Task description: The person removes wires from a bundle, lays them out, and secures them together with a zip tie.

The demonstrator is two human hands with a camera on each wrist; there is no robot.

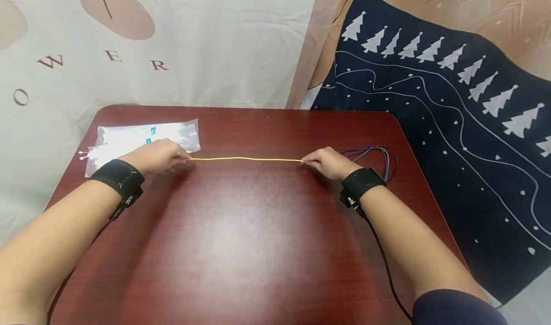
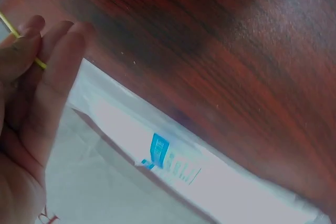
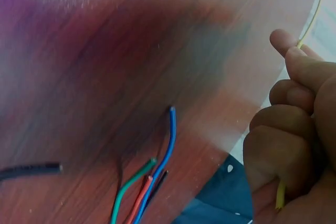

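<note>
A thin yellow wire (image 1: 245, 159) is stretched straight and level just above the dark red table (image 1: 241, 239). My left hand (image 1: 157, 155) pinches its left end, and the wire (image 2: 38, 62) shows between thumb and fingers in the left wrist view. My right hand (image 1: 328, 162) pinches the right end; in the right wrist view the wire (image 3: 310, 22) runs out from the fingertips and its tail (image 3: 280, 196) sticks out below the curled fingers.
Clear plastic packets (image 1: 144, 138) with blue print lie at the table's back left, under my left hand. A bundle of coloured wires (image 1: 374, 155) lies behind my right hand near the right edge. A dark tree-patterned cloth (image 1: 452, 138) hangs to the right.
</note>
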